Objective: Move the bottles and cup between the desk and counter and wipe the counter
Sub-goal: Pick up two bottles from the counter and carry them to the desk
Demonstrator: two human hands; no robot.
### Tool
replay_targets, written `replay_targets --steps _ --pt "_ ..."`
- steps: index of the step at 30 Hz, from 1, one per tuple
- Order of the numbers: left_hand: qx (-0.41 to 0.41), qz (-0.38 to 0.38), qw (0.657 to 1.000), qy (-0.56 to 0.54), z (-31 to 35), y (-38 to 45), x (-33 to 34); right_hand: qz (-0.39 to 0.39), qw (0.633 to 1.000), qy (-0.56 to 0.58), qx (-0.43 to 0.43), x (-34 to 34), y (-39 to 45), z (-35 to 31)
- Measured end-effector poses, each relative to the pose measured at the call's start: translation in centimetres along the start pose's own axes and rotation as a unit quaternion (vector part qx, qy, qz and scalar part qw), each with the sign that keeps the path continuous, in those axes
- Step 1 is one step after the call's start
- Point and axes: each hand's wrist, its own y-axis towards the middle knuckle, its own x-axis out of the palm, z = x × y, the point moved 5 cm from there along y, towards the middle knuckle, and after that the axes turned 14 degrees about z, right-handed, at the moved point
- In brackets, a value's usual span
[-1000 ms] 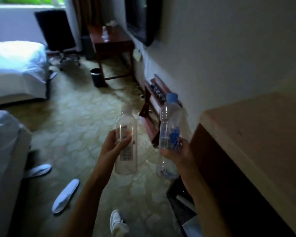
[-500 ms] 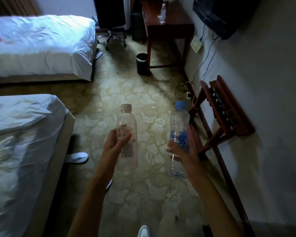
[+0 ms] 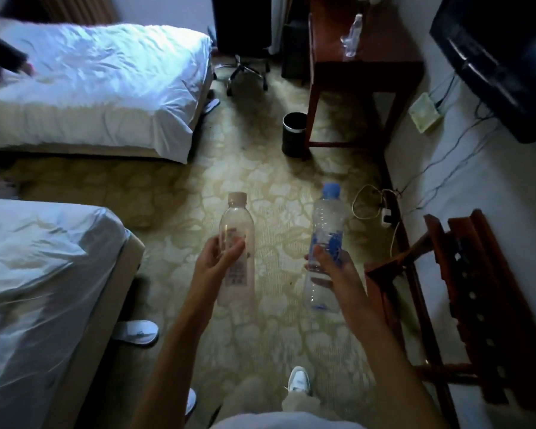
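Patterned carpet fills the middle of a dim hotel room, with one white bed at far left and a second bed near left. I see my left hand with its grip clenched around a clear bottle with a pale cap, held upright over the carpet. My right hand has its grip wrapped around a clear bottle with a blue cap and blue label, also upright, just right of the first and apart from it. Far right stands the dark wooden table, and on it a third clear bottle. A small black bin sits on the floor beside the table's near left leg, and a wheeled chair is left of the table. A wooden luggage rack leans by the right wall, with a dark screen mounted above. A white slipper lies beside the near bed, and my shoes show at the bottom edge. Compared with half a second ago, the table and the bin look nearer and the rack has slid lower right; a second ago the wooden counter edge was at my right, and it is now out of view. Both bottles are held as before.
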Motion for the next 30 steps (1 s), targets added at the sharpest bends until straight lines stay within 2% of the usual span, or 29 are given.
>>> replay_targets --steps 3,7,12,21,26,30 --pt "0.003 0.007 1.0 -0.008 2.1 5.8 1.4 -0.023 1.0 0.001 0.0 4.0 6.2 -3.4" --pt "-0.03 0.038 0.999 -0.012 1.3 16.0 2.3 -0.062 0.997 -0.026 0.027 11.0 15.3 -4.1" --pt "-0.052 0.062 0.996 -0.027 2.3 32.5 3.2 -0.064 0.996 -0.057 0.027 19.8 27.4 -6.6" --pt "-0.003 -0.033 0.999 0.005 16.0 59.9 11.1 -0.024 0.998 -0.009 -0.062 31.2 48.4 -24.0" --pt "-0.012 -0.081 0.997 0.013 17.2 72.0 17.5 0.03 0.999 0.028 -0.024 34.1 60.1 -25.5" --pt "-0.02 -0.088 0.995 0.044 16.9 83.4 23.5 0.053 0.997 0.062 0.016 36.7 72.3 -26.7"
